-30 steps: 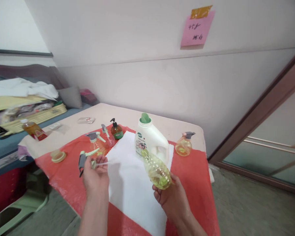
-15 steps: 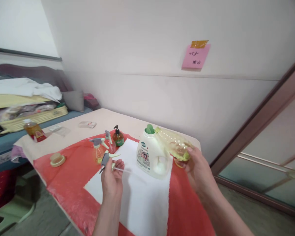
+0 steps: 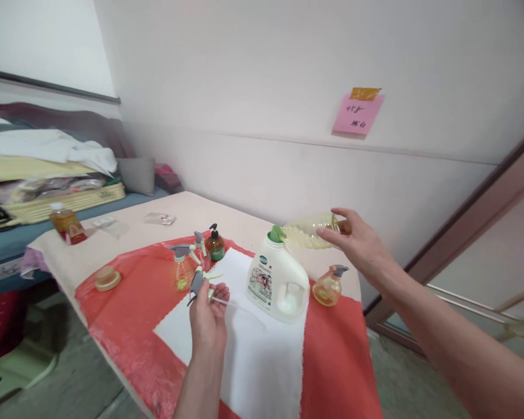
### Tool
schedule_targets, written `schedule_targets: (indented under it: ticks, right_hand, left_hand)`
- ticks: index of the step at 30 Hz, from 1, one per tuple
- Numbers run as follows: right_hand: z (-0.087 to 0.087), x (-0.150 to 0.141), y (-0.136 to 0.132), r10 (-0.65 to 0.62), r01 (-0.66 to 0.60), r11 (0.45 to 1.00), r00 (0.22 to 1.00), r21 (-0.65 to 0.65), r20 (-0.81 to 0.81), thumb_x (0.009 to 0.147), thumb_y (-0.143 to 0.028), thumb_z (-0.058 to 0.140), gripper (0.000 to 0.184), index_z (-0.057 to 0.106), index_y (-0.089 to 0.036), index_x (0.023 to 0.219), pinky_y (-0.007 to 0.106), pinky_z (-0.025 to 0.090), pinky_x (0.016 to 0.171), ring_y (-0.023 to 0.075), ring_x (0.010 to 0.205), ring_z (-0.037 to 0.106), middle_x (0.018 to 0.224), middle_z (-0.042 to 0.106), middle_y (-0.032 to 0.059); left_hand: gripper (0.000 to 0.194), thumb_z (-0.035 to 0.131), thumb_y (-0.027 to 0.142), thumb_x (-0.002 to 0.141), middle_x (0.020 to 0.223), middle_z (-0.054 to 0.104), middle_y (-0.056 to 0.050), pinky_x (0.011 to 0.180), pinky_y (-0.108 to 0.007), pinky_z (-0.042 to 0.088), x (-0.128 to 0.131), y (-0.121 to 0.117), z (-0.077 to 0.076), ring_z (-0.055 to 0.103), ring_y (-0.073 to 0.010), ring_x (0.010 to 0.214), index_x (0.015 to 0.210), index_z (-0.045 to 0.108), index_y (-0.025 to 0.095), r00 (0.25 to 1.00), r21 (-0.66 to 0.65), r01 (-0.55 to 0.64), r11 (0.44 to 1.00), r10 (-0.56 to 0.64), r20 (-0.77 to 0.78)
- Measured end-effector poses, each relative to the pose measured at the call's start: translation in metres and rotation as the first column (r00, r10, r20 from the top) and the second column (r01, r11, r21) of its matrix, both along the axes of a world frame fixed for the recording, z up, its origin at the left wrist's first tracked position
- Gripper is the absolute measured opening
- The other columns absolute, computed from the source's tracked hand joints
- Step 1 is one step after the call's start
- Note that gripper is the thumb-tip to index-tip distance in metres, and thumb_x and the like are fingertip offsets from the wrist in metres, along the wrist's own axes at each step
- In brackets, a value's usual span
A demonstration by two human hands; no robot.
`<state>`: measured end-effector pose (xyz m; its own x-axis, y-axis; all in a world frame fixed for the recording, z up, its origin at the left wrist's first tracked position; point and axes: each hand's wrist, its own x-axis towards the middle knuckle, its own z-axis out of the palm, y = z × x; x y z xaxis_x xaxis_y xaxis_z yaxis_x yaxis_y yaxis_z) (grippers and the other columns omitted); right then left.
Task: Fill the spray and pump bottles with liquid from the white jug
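My left hand (image 3: 210, 308) grips a spray trigger head (image 3: 197, 284), grey and white, whose thin clear tube points to the right over a white cloth (image 3: 262, 361). In my right hand (image 3: 353, 235) is a clear yellowish bottle (image 3: 310, 230), tipped on its side with its mouth against the green opening (image 3: 276, 234) of a white detergent jug (image 3: 277, 279). The jug stands upright on the cloth with a printed label facing me. Whether liquid is flowing I cannot make out.
Two spray bottles, one yellowish (image 3: 183, 270) and one pinkish (image 3: 202, 253), stand beside a brown pump bottle (image 3: 215, 244). Another yellow spray bottle (image 3: 327, 288) is right of the jug. A round lidded tub (image 3: 108, 278) sits on the red sheet (image 3: 131, 326). Farther left is an amber bottle (image 3: 67, 224).
My right hand has raised the yellowish bottle's base, bringing it from slanting downward to nearly level. The spray bottle behind it now shows. My left hand keeps the trigger head; the view has shifted slightly.
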<state>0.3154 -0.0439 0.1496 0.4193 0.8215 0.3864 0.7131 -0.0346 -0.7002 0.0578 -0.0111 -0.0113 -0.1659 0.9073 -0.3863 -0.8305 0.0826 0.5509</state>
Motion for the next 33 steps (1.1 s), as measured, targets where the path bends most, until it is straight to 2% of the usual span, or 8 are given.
schedule_targets:
  ticks: [4, 8, 15, 21, 25, 28, 31, 33]
  right_hand:
    - [0.022, -0.014, 0.014, 0.005, -0.006, 0.999, 0.999, 0.04, 0.038, 0.068, -0.062, 0.067, 0.073, 0.048, -0.026, 0.129, 0.045, 0.042, 0.08, 0.0263, 0.09, 0.057, 0.097, 0.06, 0.0065]
    - [0.032, -0.024, 0.031, 0.031, -0.029, 0.996, 0.999, 0.084, -0.022, 0.065, -0.06, 0.07, 0.074, 0.049, -0.026, 0.128, 0.046, 0.042, 0.083, 0.0272, 0.093, 0.057, 0.104, 0.06, 0.0076]
    - [0.037, -0.035, 0.052, 0.04, -0.036, 0.991, 0.999, 0.126, -0.031, 0.064, -0.056, 0.072, 0.076, 0.05, -0.021, 0.128, 0.045, 0.042, 0.087, 0.0265, 0.095, 0.057, 0.106, 0.06, 0.0094]
    - [0.032, -0.032, 0.054, 0.052, -0.042, 0.985, 0.997, 0.166, -0.053, 0.064, -0.058, 0.072, 0.072, 0.053, -0.022, 0.124, 0.045, 0.042, 0.087, 0.0263, 0.096, 0.057, 0.104, 0.061, 0.0087]
    - [0.025, -0.027, 0.041, 0.042, -0.029, 0.987, 0.996, 0.159, -0.079, 0.067, -0.059, 0.07, 0.072, 0.052, -0.022, 0.126, 0.044, 0.043, 0.087, 0.0262, 0.097, 0.058, 0.107, 0.061, 0.0093]
    - [0.011, -0.022, 0.021, 0.024, -0.009, 0.989, 0.995, 0.15, -0.101, 0.066, -0.061, 0.071, 0.073, 0.05, -0.026, 0.127, 0.046, 0.044, 0.087, 0.0271, 0.097, 0.058, 0.107, 0.062, 0.0086]
    - [-0.015, -0.017, -0.003, -0.003, 0.032, 0.989, 0.982, 0.147, -0.19, 0.063, -0.06, 0.075, 0.076, 0.05, -0.028, 0.127, 0.047, 0.045, 0.088, 0.0289, 0.102, 0.058, 0.109, 0.063, 0.0081]
    - [-0.039, -0.015, -0.019, -0.012, 0.055, 0.99, 0.95, 0.13, -0.313, 0.063, -0.058, 0.076, 0.075, 0.05, -0.03, 0.127, 0.047, 0.045, 0.09, 0.0285, 0.102, 0.06, 0.108, 0.064, 0.0064]
  left_hand:
    - [0.017, 0.063, 0.029, 0.081, 0.076, 0.064, -0.006, 0.068, -0.024, 0.053, 0.002, 0.0, -0.002, 0.064, -0.0125, 0.07, 0.074, 0.055, 0.016, 1.0, 0.012, 0.011, 1.0, -0.011, 0.009]
    - [0.018, 0.066, 0.03, 0.079, 0.076, 0.064, -0.006, 0.068, -0.025, 0.053, 0.004, -0.001, -0.004, 0.065, -0.0132, 0.07, 0.075, 0.055, 0.016, 0.999, 0.013, 0.032, 0.999, -0.032, 0.008]
    - [0.018, 0.066, 0.03, 0.079, 0.076, 0.065, -0.007, 0.067, -0.024, 0.052, 0.003, -0.001, 0.0, 0.065, -0.0134, 0.069, 0.073, 0.055, 0.016, 0.999, 0.0, 0.038, 0.999, -0.038, 0.024]
    - [0.018, 0.066, 0.029, 0.079, 0.076, 0.065, -0.007, 0.068, -0.024, 0.053, 0.004, -0.001, -0.001, 0.065, -0.0135, 0.07, 0.073, 0.055, 0.016, 0.999, 0.002, 0.038, 0.999, -0.039, 0.019]
    - [0.017, 0.064, 0.028, 0.08, 0.077, 0.065, -0.007, 0.067, -0.024, 0.053, 0.005, 0.0, -0.003, 0.065, -0.0133, 0.07, 0.073, 0.055, 0.016, 0.999, -0.004, 0.051, 0.999, -0.051, 0.003]
    - [0.018, 0.064, 0.029, 0.081, 0.077, 0.065, -0.007, 0.068, -0.025, 0.053, 0.005, 0.0, -0.003, 0.065, -0.0138, 0.071, 0.073, 0.055, 0.016, 0.999, -0.005, 0.048, 0.999, -0.048, -0.001]
    - [0.018, 0.065, 0.029, 0.08, 0.077, 0.065, -0.007, 0.068, -0.025, 0.053, 0.006, -0.001, -0.002, 0.066, -0.0139, 0.071, 0.074, 0.055, 0.016, 0.999, -0.007, 0.043, 0.999, -0.043, -0.002]
    - [0.018, 0.065, 0.029, 0.08, 0.077, 0.065, -0.007, 0.068, -0.025, 0.053, 0.007, -0.001, -0.002, 0.065, -0.0137, 0.07, 0.074, 0.055, 0.016, 0.999, -0.008, 0.046, 0.999, -0.046, -0.003]
